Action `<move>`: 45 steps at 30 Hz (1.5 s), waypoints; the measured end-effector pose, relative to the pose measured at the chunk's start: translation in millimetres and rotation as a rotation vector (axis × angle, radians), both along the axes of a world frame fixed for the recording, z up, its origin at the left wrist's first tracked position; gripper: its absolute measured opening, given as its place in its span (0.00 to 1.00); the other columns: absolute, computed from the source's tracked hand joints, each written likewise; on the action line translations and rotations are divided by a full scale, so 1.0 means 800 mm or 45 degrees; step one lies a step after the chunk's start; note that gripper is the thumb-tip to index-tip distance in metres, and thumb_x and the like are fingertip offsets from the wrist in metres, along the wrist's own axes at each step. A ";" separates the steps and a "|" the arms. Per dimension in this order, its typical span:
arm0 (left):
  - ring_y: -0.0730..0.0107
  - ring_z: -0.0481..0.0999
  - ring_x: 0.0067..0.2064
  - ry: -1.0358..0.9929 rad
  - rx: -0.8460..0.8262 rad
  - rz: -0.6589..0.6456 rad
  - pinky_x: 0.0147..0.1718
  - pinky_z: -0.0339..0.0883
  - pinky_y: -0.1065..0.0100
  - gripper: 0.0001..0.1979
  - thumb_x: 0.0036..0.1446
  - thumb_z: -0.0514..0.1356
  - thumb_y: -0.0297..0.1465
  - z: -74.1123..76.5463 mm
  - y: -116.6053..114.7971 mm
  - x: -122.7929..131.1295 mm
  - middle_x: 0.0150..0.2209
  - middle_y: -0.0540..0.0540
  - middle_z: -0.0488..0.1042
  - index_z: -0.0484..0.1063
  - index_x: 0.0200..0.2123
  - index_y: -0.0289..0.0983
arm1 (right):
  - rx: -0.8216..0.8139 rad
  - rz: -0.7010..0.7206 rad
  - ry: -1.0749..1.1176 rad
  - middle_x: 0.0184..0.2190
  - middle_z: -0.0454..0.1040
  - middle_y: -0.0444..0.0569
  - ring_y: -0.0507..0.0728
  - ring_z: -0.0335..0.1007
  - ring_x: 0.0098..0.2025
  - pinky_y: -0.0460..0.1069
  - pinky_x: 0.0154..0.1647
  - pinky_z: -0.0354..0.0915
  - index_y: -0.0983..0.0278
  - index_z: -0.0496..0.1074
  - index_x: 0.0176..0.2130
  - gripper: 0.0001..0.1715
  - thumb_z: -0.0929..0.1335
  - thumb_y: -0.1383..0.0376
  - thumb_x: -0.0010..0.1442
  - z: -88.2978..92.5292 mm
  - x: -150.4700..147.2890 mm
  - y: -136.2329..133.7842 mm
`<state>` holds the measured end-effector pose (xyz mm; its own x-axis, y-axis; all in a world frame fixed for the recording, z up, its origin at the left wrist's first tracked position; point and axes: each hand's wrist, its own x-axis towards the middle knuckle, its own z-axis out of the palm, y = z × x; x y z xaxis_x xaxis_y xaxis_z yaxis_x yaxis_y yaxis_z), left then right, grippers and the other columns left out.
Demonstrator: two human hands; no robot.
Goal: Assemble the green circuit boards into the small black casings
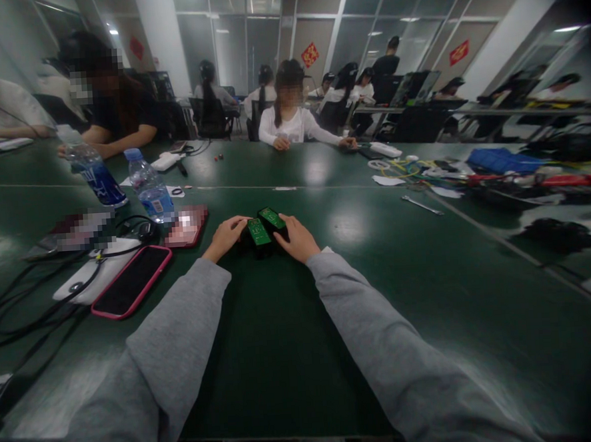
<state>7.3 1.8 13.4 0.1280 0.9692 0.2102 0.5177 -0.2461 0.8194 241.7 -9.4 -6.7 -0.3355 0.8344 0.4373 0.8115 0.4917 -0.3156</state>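
Your two hands meet over a pair of small green boards (264, 225) mounted on dark blocks; these sit on the green tabletop (360, 297) to the right of the pink-rimmed phone (131, 281) and a little farther from you than it. The boards lie side by side, touching or nearly so, with the one nearer the phone slightly closer to you. Your left hand (226, 235) lies between the phone and the boards, palm down and half-curled; its fingertips rest against the left edge of the nearer board without wrapping round it. Your right hand (296, 237) lies on the side of the boards away from the phone, fingers bent against the dark block under the farther board; you cannot tell from here whether it clasps the block or only leans on it. The boards sit squarely between your hands, touched from both sides. Beyond the phone stand two water bottles (149, 186) with blue labels; black cables (25, 311) trail to the phone's left; far across from the phone, a person in white (292, 124) sits with both hands on the tabletop.
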 end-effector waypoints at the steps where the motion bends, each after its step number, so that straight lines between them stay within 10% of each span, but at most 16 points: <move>1: 0.67 0.75 0.35 0.001 -0.004 0.001 0.34 0.67 0.67 0.17 0.63 0.53 0.38 0.001 -0.001 0.000 0.40 0.44 0.79 0.77 0.48 0.39 | -0.003 0.001 -0.001 0.55 0.65 0.61 0.64 0.64 0.57 0.60 0.55 0.66 0.69 0.56 0.63 0.32 0.62 0.58 0.65 0.000 0.000 0.000; 45: 0.70 0.73 0.31 0.026 -0.002 0.020 0.32 0.66 0.68 0.18 0.62 0.54 0.40 -0.006 0.005 -0.002 0.40 0.46 0.80 0.77 0.48 0.40 | 0.033 -0.355 0.111 0.51 0.67 0.65 0.68 0.64 0.55 0.61 0.53 0.66 0.74 0.60 0.58 0.33 0.68 0.58 0.60 -0.003 -0.018 -0.038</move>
